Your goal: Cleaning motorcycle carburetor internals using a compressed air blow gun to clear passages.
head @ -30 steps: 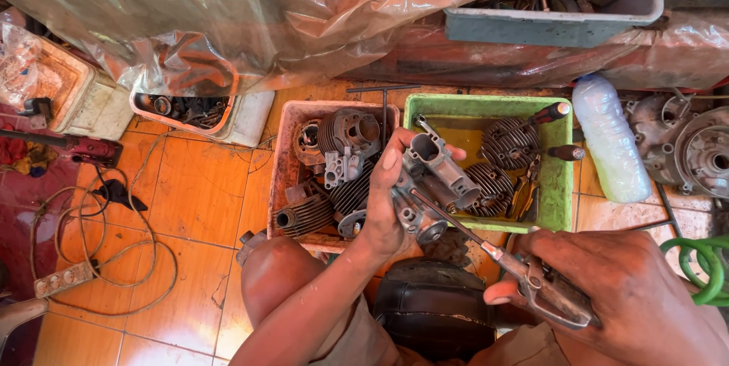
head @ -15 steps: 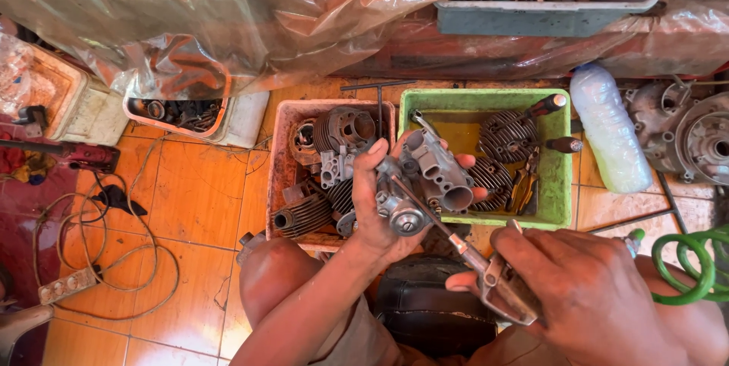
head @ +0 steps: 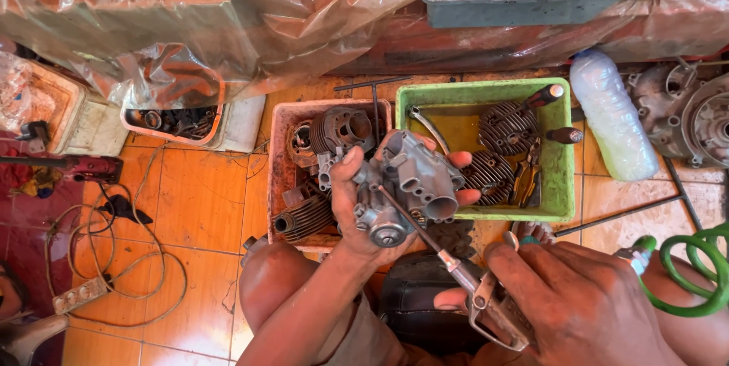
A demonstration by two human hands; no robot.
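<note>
Head view: your left hand (head: 357, 203) is clamped around a grey cast-metal carburetor body (head: 410, 187), thumb on its near side, fingertips showing past the far edge. The casting is dull, rough, with round bores and a circular boss at its lower end. You hold it in the air above the gap between two tubs on the orange tiled floor (head: 190, 199).

Your right hand (head: 577, 305) is closed on the grip of a metal blow gun (head: 486, 305); its thin steel nozzle tube runs up-left and the tip touches the carburetor body.

Pink plastic tub (head: 282, 161), grimy, rectangular: holds finned cylinder parts and other oily metal pieces. Green plastic tub (head: 562, 184), just beside it on the right: holds round finned heads, pliers and two dark-handled screwdrivers, with yellowish liquid in the bottom.

Right of the green tub lies a clear plastic bottle (head: 611, 119), cloudy, with no readable label. A coiled green hose (head: 699, 275) sits at the right edge. A crumpled translucent plastic sheet (head: 228, 17) covers the top of the view.
</note>
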